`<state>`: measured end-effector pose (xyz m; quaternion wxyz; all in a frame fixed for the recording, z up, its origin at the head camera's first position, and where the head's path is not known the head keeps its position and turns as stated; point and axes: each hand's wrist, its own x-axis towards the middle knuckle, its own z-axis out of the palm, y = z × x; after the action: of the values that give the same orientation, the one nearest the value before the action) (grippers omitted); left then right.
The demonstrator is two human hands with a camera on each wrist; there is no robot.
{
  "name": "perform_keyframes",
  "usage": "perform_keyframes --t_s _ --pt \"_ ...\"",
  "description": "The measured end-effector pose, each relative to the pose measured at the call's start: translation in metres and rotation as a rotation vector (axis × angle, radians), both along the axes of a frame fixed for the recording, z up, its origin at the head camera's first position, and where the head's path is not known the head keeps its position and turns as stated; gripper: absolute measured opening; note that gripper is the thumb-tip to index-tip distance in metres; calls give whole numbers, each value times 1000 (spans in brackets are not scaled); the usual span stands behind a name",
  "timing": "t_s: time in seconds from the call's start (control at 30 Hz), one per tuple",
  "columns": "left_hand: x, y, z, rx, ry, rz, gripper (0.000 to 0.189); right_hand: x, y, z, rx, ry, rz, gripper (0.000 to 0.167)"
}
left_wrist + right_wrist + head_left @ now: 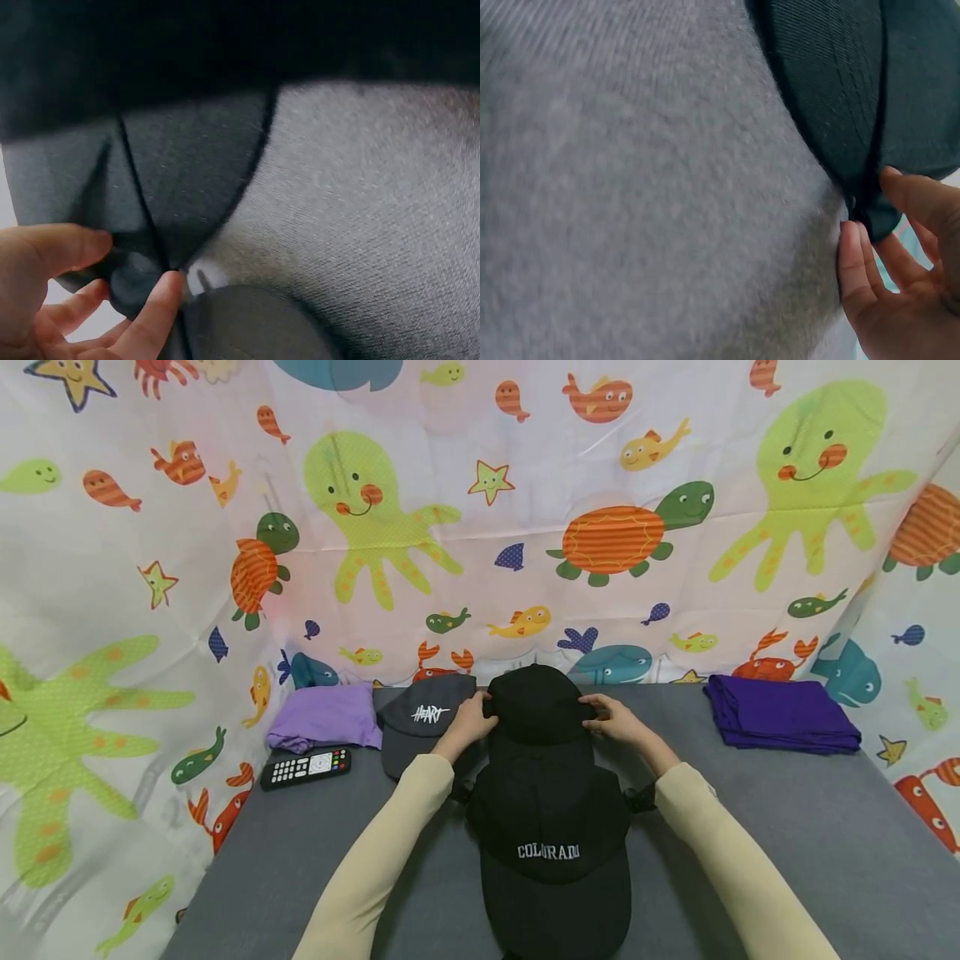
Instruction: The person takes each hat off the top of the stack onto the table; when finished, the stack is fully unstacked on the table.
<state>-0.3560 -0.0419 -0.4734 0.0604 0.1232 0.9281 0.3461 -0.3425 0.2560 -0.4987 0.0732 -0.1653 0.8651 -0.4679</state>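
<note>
A plain black baseball cap lies at the back middle of the table, its brim toward me. My left hand pinches its left side. On the opposite side, my right hand holds the edge. In the left wrist view, the left thumb and fingers close around a dark rounded fold of the cap. The right wrist view shows thumb and fingers gripping the cap's lower corner. Nearer to me is a black cap lettered COLORADO, partly over the plain cap's brim in the head view.
A dark grey cap with white lettering sits just left of my left hand. Farther left are a folded lilac cloth and a black remote control. A folded dark purple cloth lies back right. A printed curtain stands behind the grey table.
</note>
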Motion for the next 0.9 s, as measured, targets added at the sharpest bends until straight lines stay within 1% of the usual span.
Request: perform_keyframes --t_s 0.03,0.13,0.23,0.37,0.6,0.7,0.8,0.9 --pt "0 -1 0 -5 -4 -9 49 0 2 0 -6 -7 13 47" --pt "0 -5 -1 23 -15 -30 51 3 7 0 -8 -25 33 52" --pt "5 -10 0 75 -30 -34 50 6 10 2 -13 -50 32 54" --pt "13 -15 0 172 -49 -22 49 9 13 1 -36 -74 13 55" --pt "24 -26 -9 296 -52 -38 45 14 16 -4 -90 -99 -13 56" --pt "27 -31 -13 329 -48 -53 44 17 16 -4 -91 -104 -8 59" --pt "31 -36 -16 366 -59 -69 44 20 15 -4 -95 -116 -7 61" --pt "35 -40 -18 393 -79 -82 45 24 15 -3 -91 -106 2 61"
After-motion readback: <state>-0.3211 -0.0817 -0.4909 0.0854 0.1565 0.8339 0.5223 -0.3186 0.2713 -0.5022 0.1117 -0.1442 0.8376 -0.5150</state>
